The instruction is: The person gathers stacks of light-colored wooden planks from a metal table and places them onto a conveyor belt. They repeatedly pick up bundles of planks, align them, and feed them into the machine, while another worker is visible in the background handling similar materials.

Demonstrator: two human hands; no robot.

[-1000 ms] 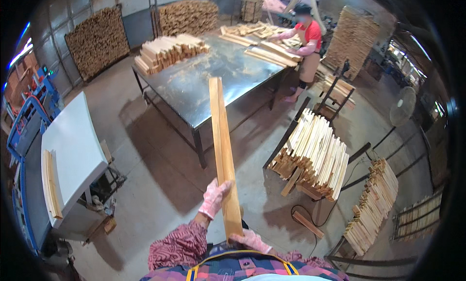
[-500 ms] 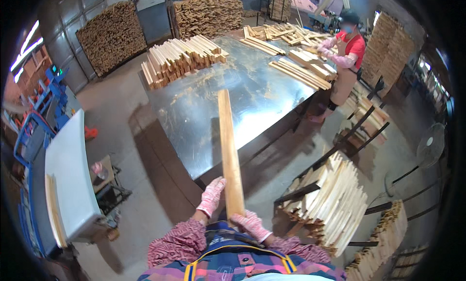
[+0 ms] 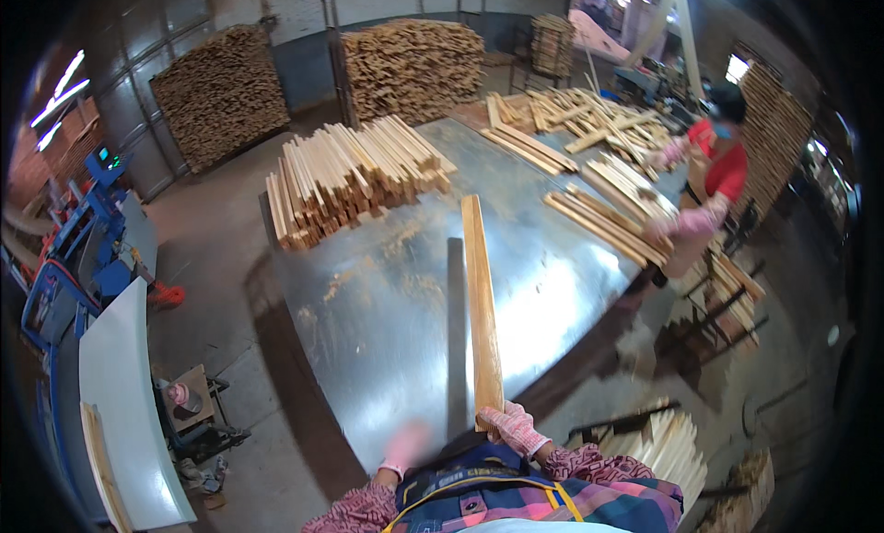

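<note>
Pink-gloved hands [image 3: 514,429], patterned sleeves [image 3: 594,463], plaid shirt [image 3: 619,503]

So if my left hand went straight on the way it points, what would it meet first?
Probably the board in your right hand, which crosses that line ahead. Your left hand is blurred and its height unclear, so it might brush the table first.

A long, narrow wooden board [image 3: 482,316] is stretching through the middle of the frame.
Honey-brown and straight-edged, it is running from just above centre to lower centre, tilting slightly left toward its far end. The right hand [image 3: 516,429] is gripping its near end; its length is extending over the shiny metal surface [image 3: 378,349].
</note>
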